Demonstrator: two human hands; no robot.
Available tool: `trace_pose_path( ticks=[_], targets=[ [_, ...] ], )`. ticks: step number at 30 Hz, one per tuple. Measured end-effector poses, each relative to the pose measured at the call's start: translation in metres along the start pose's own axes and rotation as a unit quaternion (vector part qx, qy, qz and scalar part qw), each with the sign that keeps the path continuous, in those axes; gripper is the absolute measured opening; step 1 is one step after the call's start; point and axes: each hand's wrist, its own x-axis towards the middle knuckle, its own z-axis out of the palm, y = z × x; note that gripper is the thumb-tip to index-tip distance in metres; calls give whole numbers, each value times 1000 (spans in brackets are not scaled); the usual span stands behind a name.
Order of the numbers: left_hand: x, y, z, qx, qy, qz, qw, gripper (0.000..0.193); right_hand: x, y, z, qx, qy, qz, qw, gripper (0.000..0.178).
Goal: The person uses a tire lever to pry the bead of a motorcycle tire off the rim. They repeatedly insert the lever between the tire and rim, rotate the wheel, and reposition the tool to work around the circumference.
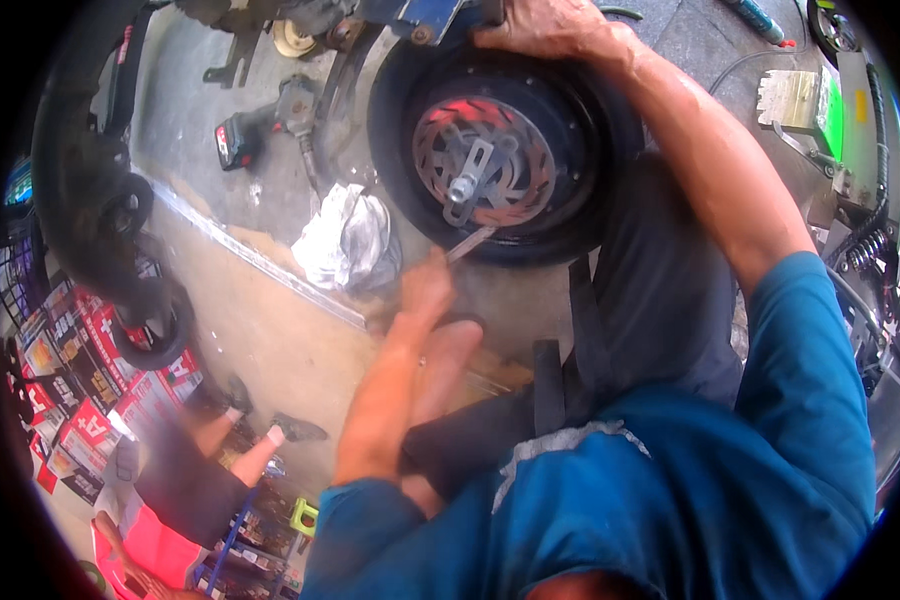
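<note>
A wheel with a black tire [392, 150] stands in front of me. On its side a slotted brake disc [430, 165] surrounds a threaded axle [461, 188] that carries a slotted metal plate [480, 155]. My left hand [427, 288] is closed round a flat silver metal bar [472, 243], whose far end lies against the lower part of the wheel near the disc's edge. At the top of the wheel, my right hand [545, 28] is bent over the tire, beside a dark metal bracket; some of its fingers are hidden. A crumpled white cloth or bag [342, 238] lies left of my left hand.
A cordless power tool with a battery [238, 140] rests on the floor left of the wheel. Dark vehicle parts [100, 200] hang at the left. Stacked boxes [90, 420] and another person [185, 500] are at the lower left. A green-sided block [830, 115] sits at the right.
</note>
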Motion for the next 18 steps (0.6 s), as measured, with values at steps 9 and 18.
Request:
trace_pose_path(
  ticks=[9,18],
  targets=[
    [-13,-2,-125,236,7,183,954,18,-1,7,1,-10,26,37,999,48],
    [-26,26,-193,401,-38,193,895,49,0,6,-1,-2,9,17,1000,46]
  ],
)
